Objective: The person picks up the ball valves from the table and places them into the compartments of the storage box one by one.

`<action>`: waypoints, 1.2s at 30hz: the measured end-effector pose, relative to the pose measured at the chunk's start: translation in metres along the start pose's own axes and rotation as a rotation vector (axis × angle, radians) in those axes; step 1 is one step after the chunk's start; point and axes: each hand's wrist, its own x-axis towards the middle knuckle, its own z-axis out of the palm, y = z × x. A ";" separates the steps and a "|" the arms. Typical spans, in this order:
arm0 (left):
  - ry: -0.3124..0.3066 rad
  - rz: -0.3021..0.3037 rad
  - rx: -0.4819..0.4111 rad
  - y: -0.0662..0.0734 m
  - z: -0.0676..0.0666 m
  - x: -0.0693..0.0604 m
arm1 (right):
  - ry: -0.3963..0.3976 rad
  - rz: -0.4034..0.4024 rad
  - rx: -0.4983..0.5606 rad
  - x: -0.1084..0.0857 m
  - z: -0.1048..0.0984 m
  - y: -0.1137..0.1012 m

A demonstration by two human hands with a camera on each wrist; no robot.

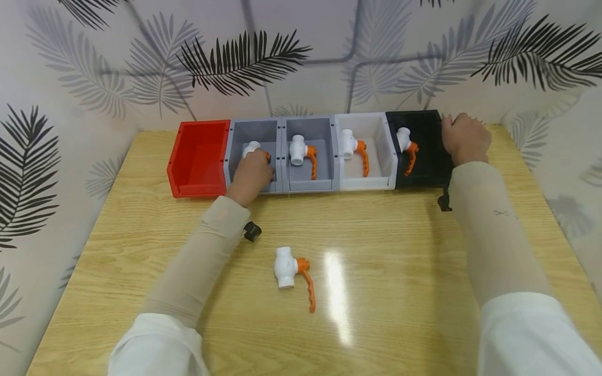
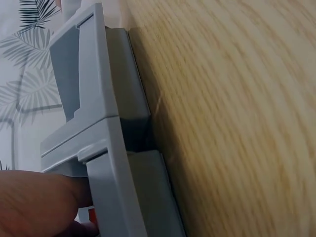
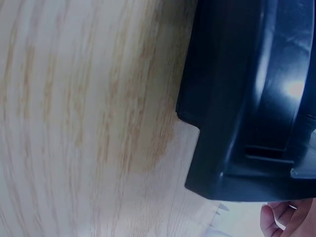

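Note:
My left hand [image 1: 254,175] reaches down into the left grey bin [image 1: 240,130], its fingers around a white ball valve [image 1: 252,147] that they partly cover. A bit of orange handle shows beside the fingers. In the left wrist view, the hand [image 2: 39,205] dips behind the grey bin's front wall [image 2: 111,197]. At the far right, my right hand [image 1: 465,138] grips the side rim of the black bin [image 1: 430,172]. Its curled fingers [image 3: 269,219] show past the bin's edge in the right wrist view. Inside the black bin lies a ball valve [image 1: 404,140] with an orange handle.
A red bin [image 1: 199,156] ends the row on the left. The second grey bin [image 1: 324,128] and the white bin [image 1: 378,128] each hold a ball valve. Another ball valve [image 1: 285,269] lies on the wooden table [image 1: 376,261]. A patterned cloth [image 1: 320,78] rises behind.

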 end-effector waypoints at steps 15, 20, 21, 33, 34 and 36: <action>-0.019 0.011 0.002 -0.002 0.007 0.008 | 0.003 -0.007 0.004 0.001 -0.001 -0.001; -0.051 0.002 -0.015 -0.005 0.007 0.007 | 0.003 -0.011 0.003 0.002 0.000 0.000; -0.057 0.003 -0.019 -0.006 0.007 0.007 | 0.002 -0.011 0.002 0.002 0.000 0.000; -0.086 0.043 -0.016 -0.010 0.007 0.007 | -0.002 -0.011 -0.006 0.004 0.002 0.001; -0.086 0.049 -0.010 -0.010 0.006 0.006 | -0.001 -0.012 -0.006 0.004 0.002 0.001; -0.085 0.057 -0.008 -0.010 0.005 0.005 | -0.001 -0.012 -0.007 0.004 0.001 0.002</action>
